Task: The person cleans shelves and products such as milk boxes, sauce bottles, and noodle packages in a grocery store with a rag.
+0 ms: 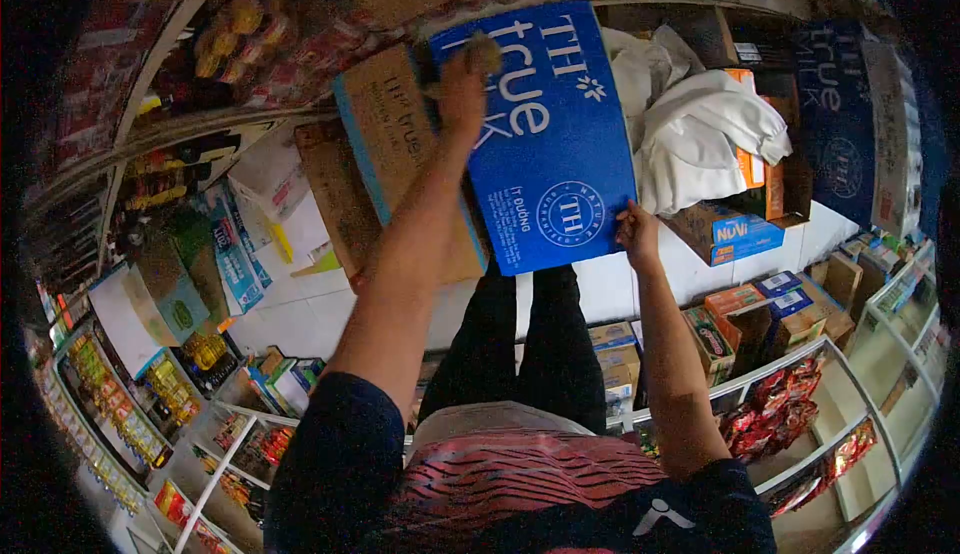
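The right hand point(638, 234) grips the lower right edge of the blue TH true MILK carton point(560, 144) with curled fingers; the left hand point(466, 89), blurred, lies over its upper left, and whether it grasps or merely presses I cannot tell. The carton should be stiff, its printed face slightly slick, and heavy if full; opposite lower corners look the safest hold. White lettering and a round TH emblem mark it. A brown TH true carton point(385, 119) sits left of it, white cloth point(710, 139) right.
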